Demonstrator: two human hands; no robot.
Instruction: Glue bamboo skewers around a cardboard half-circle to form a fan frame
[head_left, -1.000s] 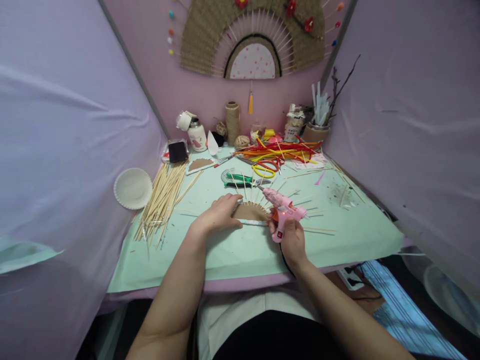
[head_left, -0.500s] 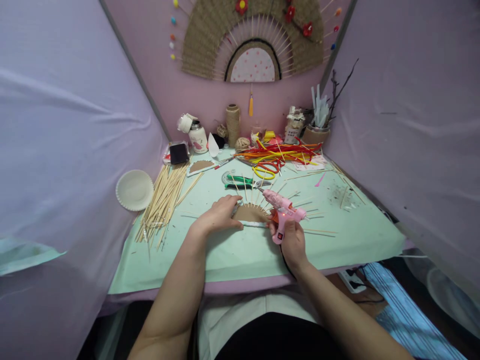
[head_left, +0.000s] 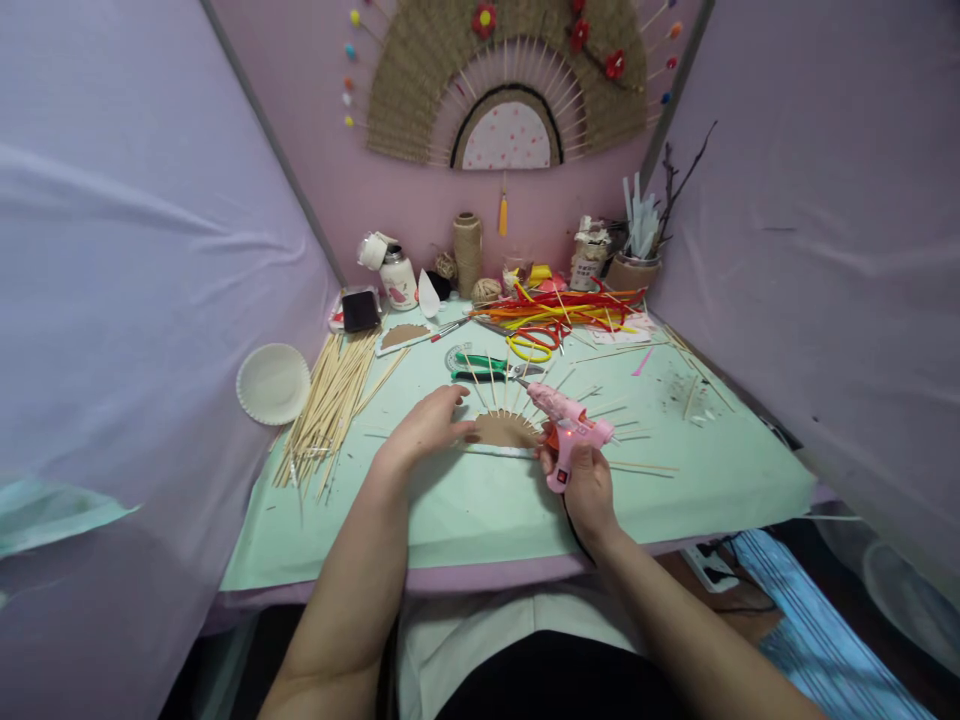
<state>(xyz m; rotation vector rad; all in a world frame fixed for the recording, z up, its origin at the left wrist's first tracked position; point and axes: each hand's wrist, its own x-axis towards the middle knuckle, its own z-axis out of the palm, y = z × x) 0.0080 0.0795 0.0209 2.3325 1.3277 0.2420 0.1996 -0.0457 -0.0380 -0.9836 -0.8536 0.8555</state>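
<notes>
In the middle of the green table (head_left: 465, 525), a brown half-circle (head_left: 508, 432) lay flat, like the center of a clock, with its straight side toward the person. Thin sticks (head_left: 492, 385) fanned out from its round side, from about eleven o'clock over to three o'clock.

At nine o'clock was the left hand (head_left: 431, 422), its thumb and fingers spread apart next to the end of the half-circle. I could not tell if the thumb touched it. At four o'clock, the right hand (head_left: 589, 488) had its fingers wrapped tight around the handle of a pink glue gun (head_left: 576, 440). The gun's tip pointed to ten o'clock, above the sticks.

Green and black cutters (head_left: 484, 362) lay at twelve o'clock, and red and yellow scissors (head_left: 537, 338) lay just past them. Way out at nine o'clock, a big pile of sticks (head_left: 326, 405) sat beside a white plate (head_left: 274, 385).
</notes>
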